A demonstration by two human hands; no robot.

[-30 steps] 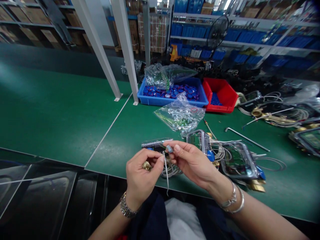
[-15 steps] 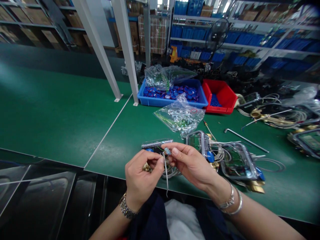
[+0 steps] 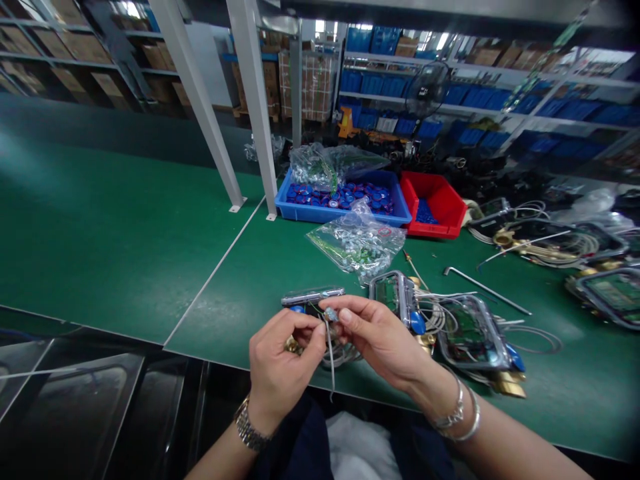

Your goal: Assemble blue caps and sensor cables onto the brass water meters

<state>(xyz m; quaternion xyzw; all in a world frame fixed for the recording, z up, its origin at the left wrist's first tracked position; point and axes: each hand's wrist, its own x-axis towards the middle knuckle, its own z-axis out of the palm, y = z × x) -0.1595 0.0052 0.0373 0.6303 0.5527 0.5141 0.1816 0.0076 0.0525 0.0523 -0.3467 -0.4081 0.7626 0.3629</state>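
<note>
My left hand (image 3: 287,353) is closed in a pinch on a thin white cable (image 3: 331,367), whose free end hangs down over the table's front edge. Between the thumb and fingers of my right hand (image 3: 373,333) is a small pale blue connector (image 3: 331,314), right at the cable's upper end. Whether the cable sits inside the connector is too small to tell. Just behind my hands lies a meter unit with a clear-edged housing (image 3: 313,296), brass fittings and coiled cable, partly hidden by my fingers.
Two more meter units (image 3: 473,333) lie right of my hands. Behind are a plastic bag of connectors (image 3: 357,243), a blue tray (image 3: 320,212) of blue caps and a red bin (image 3: 435,227). A hex key (image 3: 487,290) and other units lie right. Metal posts (image 3: 260,120) rise behind.
The connector and my right hand's fingertips have shifted slightly closer to my left fingertips. The whole view has tilted slightly, so the table appears a little lower.
</note>
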